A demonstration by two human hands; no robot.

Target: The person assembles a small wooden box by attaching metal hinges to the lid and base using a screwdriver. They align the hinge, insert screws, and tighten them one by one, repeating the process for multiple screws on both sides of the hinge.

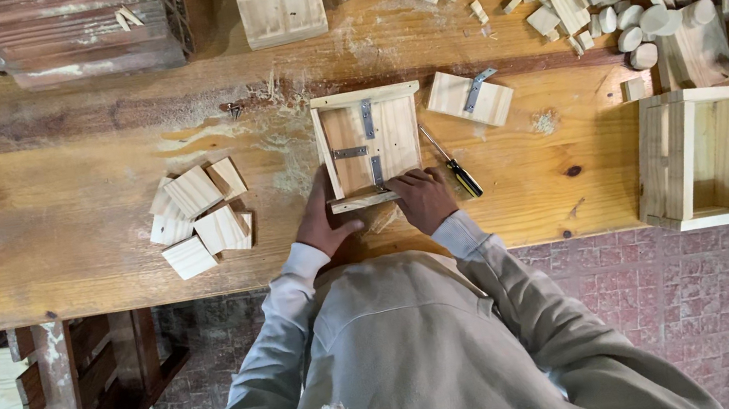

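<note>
Bench: long pine workbench (73, 233), glue or filler smears near its middle.
Left of centre: loose pile of small square wood blocks (199, 220).
Right of centre: screwdriver (454, 165), black-and-yellow handle; flat wood piece with metal strip (469, 98).
Right edge: slatted wooden crate (702, 158), open side up.
Far right: offcuts and short dowel pieces (641, 30).
Far left: stack of dark boards (84, 29).

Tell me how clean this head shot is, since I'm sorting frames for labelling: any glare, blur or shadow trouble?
Head view: sharp and evenly lit; a pale sheen on the bench left of the frame, no hard glare; left hand and right hand unblurred at the frame's near rail; deep shadow only under the bench, lower left; edges bow slightly.
</note>
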